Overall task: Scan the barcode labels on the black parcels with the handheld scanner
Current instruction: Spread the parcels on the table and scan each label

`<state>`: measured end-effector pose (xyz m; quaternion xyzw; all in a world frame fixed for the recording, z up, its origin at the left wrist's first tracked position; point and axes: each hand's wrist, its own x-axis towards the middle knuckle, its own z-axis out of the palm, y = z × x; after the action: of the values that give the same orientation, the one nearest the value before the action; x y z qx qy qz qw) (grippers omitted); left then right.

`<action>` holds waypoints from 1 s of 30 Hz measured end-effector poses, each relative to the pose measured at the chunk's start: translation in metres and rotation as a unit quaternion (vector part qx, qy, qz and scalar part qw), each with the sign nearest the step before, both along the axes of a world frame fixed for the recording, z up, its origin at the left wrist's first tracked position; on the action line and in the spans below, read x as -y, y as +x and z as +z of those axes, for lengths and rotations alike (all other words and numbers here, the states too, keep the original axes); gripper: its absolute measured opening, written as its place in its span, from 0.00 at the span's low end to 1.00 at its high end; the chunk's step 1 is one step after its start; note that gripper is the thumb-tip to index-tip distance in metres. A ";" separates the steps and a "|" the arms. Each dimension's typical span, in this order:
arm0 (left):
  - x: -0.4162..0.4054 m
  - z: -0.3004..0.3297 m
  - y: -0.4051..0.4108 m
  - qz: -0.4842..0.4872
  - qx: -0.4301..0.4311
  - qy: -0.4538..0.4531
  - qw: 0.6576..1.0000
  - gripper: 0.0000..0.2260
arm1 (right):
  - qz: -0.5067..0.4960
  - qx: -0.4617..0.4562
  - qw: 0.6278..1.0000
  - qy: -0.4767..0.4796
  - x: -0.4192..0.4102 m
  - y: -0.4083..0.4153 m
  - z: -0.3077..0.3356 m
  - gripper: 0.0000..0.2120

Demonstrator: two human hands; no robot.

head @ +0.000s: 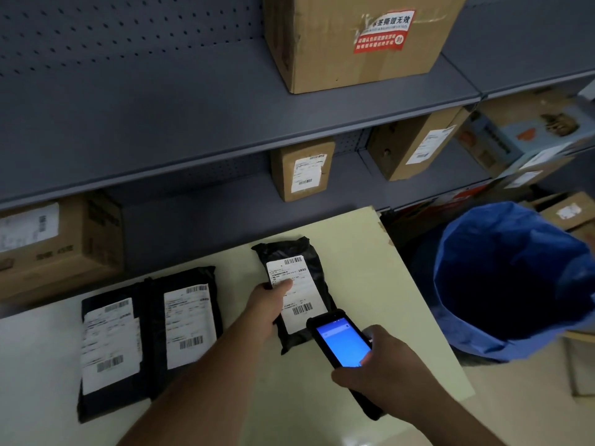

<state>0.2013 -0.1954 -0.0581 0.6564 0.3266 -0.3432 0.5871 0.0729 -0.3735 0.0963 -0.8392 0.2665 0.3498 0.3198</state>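
Three black parcels with white barcode labels lie on a pale table. My left hand grips the left edge of the rightmost black parcel, thumb on its label. My right hand holds the black handheld scanner, its blue screen lit, with its top end just over the lower barcode on that parcel's label. Two more black parcels lie side by side to the left, the middle parcel overlapping the left parcel.
Grey metal shelves rise behind the table and hold several cardboard boxes. A bin lined with a blue bag stands on the floor right of the table. More boxes are stacked at the far right.
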 end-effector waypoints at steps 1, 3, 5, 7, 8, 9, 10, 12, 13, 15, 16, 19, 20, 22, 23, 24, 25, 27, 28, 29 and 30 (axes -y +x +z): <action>0.007 0.000 0.003 0.000 -0.007 -0.005 1.000 0.08 | -0.003 -0.002 1.000 0.001 0.003 0.001 -0.001 0.27; 0.018 -0.004 0.007 -0.001 -0.020 -0.013 1.000 0.08 | -0.011 -0.006 1.000 0.002 0.009 0.001 -0.005 0.27; 0.028 -0.008 0.010 0.000 -0.028 -0.014 0.999 0.08 | -0.018 -0.011 1.000 0.003 0.012 0.001 -0.007 0.28; 0.035 -0.012 0.013 -0.005 -0.028 -0.006 1.000 0.09 | -0.022 -0.017 1.000 0.003 0.016 0.000 -0.009 0.28; 0.038 -0.016 0.015 -0.008 -0.029 0.001 1.000 0.10 | -0.023 -0.020 1.000 0.004 0.018 0.000 -0.010 0.28; 0.041 -0.019 0.016 -0.008 -0.027 0.011 1.000 0.12 | -0.023 -0.023 0.999 0.004 0.020 -0.001 -0.011 0.28; 0.043 -0.020 0.018 -0.009 -0.029 0.020 0.999 0.13 | -0.022 -0.027 0.999 0.005 0.021 -0.001 -0.012 0.28; 0.046 -0.024 0.021 -0.010 -0.033 0.035 0.999 0.17 | -0.020 -0.033 0.999 0.006 0.023 -0.001 -0.013 0.28; 0.047 -0.027 0.023 -0.010 -0.037 0.039 0.999 0.18 | -0.021 -0.035 0.999 0.007 0.024 -0.001 -0.013 0.28; 0.048 -0.028 0.023 -0.007 -0.036 0.039 0.999 0.17 | -0.023 -0.036 0.999 0.005 0.024 -0.001 -0.014 0.28; 0.048 -0.028 0.023 -0.006 -0.032 0.039 0.999 0.15 | -0.021 -0.036 0.999 0.003 0.023 0.000 -0.014 0.28; 0.049 -0.026 0.022 0.008 -0.021 0.017 1.000 0.10 | -0.013 -0.038 0.999 0.005 0.018 0.001 -0.014 0.27; 0.049 -0.024 0.021 0.007 -0.014 0.015 1.000 0.10 | -0.011 -0.037 0.999 0.005 0.016 0.002 -0.015 0.27; 0.045 -0.022 0.019 -0.019 0.009 0.028 0.999 0.14 | -0.004 -0.036 0.999 0.004 0.011 0.004 -0.014 0.27; 0.041 -0.019 0.016 -0.041 0.029 0.048 0.998 0.15 | 0.000 -0.037 0.999 0.005 0.008 0.005 -0.014 0.26; 0.036 -0.013 0.013 -0.058 0.054 0.071 0.994 0.15 | 0.003 -0.036 0.999 0.007 0.004 0.006 -0.013 0.26; 0.028 -0.009 0.009 -0.067 0.078 0.094 0.990 0.15 | 0.006 -0.034 0.999 0.011 0.000 0.007 -0.010 0.25; 0.007 0.000 -0.001 -0.063 0.116 0.122 0.984 0.16 | 0.014 -0.030 0.999 0.019 -0.010 0.010 -0.007 0.24; -0.007 0.005 -0.006 -0.057 0.128 0.130 0.982 0.17 | 0.021 -0.027 0.999 0.023 -0.016 0.011 -0.006 0.23; -0.020 0.008 -0.012 -0.049 0.139 0.133 0.980 0.17 | 0.023 -0.026 0.999 0.027 -0.022 0.012 -0.005 0.22; -0.034 0.010 -0.017 -0.040 0.144 0.139 0.979 0.17 | 0.026 -0.024 0.999 0.031 -0.029 0.013 -0.004 0.22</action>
<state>0.1840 -0.1616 -0.0480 0.7866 0.2568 -0.2198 0.5168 0.0857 -0.3447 0.0922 -0.8269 0.2411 0.3865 0.3298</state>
